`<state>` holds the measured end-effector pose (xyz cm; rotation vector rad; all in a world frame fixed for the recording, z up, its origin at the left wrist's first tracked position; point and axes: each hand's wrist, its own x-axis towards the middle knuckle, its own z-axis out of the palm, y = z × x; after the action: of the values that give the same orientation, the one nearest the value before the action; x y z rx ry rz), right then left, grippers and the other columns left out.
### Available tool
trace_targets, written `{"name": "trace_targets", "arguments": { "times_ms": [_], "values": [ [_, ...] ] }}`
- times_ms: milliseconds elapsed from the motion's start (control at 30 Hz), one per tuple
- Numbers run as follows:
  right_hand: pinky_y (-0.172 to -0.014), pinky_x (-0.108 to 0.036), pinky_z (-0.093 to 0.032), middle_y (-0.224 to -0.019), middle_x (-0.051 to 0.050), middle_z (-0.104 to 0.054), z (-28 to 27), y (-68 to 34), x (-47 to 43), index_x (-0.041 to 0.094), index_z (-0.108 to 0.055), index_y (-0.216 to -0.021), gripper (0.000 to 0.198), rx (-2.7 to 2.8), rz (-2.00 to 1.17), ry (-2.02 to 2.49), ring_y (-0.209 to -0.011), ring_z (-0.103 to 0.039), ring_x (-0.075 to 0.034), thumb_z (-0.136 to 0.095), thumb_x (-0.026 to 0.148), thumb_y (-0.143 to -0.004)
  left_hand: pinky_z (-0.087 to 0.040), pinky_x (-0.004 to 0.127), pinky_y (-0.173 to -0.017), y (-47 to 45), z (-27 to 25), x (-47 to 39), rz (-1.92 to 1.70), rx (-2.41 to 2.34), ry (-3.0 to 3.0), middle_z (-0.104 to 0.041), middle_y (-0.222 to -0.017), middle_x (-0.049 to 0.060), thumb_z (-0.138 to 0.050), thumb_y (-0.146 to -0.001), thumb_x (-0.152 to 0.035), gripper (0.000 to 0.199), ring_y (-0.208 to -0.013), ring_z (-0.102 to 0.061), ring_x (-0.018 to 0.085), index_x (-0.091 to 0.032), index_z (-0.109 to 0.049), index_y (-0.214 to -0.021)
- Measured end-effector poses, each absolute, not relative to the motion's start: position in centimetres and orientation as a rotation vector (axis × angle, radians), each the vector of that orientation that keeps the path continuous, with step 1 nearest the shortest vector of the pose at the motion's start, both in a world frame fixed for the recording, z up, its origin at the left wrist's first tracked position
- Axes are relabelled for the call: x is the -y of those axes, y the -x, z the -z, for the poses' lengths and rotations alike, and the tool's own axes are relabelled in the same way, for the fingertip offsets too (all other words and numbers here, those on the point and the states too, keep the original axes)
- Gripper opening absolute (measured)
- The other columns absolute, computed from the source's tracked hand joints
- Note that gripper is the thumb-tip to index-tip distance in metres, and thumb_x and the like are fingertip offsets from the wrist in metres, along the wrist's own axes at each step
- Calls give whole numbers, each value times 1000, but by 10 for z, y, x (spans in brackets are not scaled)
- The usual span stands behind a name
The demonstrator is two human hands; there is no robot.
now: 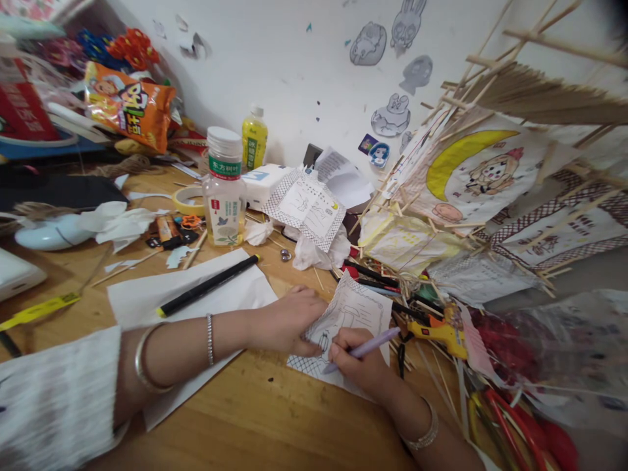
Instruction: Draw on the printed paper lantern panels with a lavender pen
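Note:
A small sheet of paper (pixel 360 307) with line drawings and a cross-hatched border lies on the wooden table. My right hand (pixel 360 363) is closed around a light purple pen (pixel 375 342), its tip low over the sheet's lower part. Resting flat on the sheet's left edge, my left hand (pixel 289 320) has its fingers stretched out. Under my left forearm spreads a larger blank white sheet (pixel 235 294), and a black marker with yellow-green ends (pixel 209 286) lies across it.
A clear bottle (pixel 224 196), yellow tape roll (pixel 189 199) and yellow drink bottle (pixel 254 139) stand behind. At right are a stick-framed paper lantern (pixel 471 170), a yellow glue gun (pixel 446 330) and red-handled scissors (pixel 510 425). An orange snack bag (pixel 130 108) sits back left.

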<state>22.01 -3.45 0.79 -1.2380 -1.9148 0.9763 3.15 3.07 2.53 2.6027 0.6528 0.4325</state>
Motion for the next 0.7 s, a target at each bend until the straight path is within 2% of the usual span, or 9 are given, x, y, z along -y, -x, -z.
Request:
{"name": "trace_targets", "arguments": {
  "times_ms": [267, 533, 600, 633, 700],
  "values": [
    [-45, -22, -24, -44, 6, -33, -11, -219, 34, 22, -30, -46, 33, 1887, -1095, 1203, -44, -30, -9, -51, 28, -71, -39, 37, -83, -32, -28, -30, -407, -661, -2608, -58, -89, 6, -78, -68, -34, 33, -89, -53, 27, -17, -54, -84],
    [-41, -21, -31, -44, 5, -46, -10, -223, 34, 21, -45, -53, 29, 1656, -1184, 1209, -39, -39, -9, -56, 35, -76, -40, 37, -81, -31, -24, -30, -446, -645, -2622, -57, -86, 5, -77, -69, -35, 32, -86, -53, 27, -17, -56, -86],
    [-40, -20, -32, -45, 5, -49, -9, -225, 32, 21, -48, -57, 26, 1599, -1180, 1188, -39, -41, -9, -58, 35, -76, -40, 38, -83, -30, -22, -30, -482, -637, -2622, -58, -92, 7, -75, -71, -35, 41, -90, -53, 28, -16, -55, -101],
    [-39, -20, -33, -46, 5, -51, -8, -226, 31, 21, -50, -59, 24, 1542, -1156, 1169, -39, -43, -10, -58, 35, -76, -40, 39, -84, -30, -20, -29, -506, -628, -2624, -58, -98, 9, -75, -72, -35, 53, -93, -53, 28, -15, -51, -115],
    [-40, -20, -36, -51, 5, -55, -9, -228, 29, 21, -54, -66, 19, 1380, -1058, 1111, -41, -46, -10, -56, 34, -78, -40, 40, -87, -30, -16, -30, -554, -596, -2635, -57, -111, 13, -74, -73, -34, 86, -99, -51, 30, -12, -25, -141]
  ]
}}
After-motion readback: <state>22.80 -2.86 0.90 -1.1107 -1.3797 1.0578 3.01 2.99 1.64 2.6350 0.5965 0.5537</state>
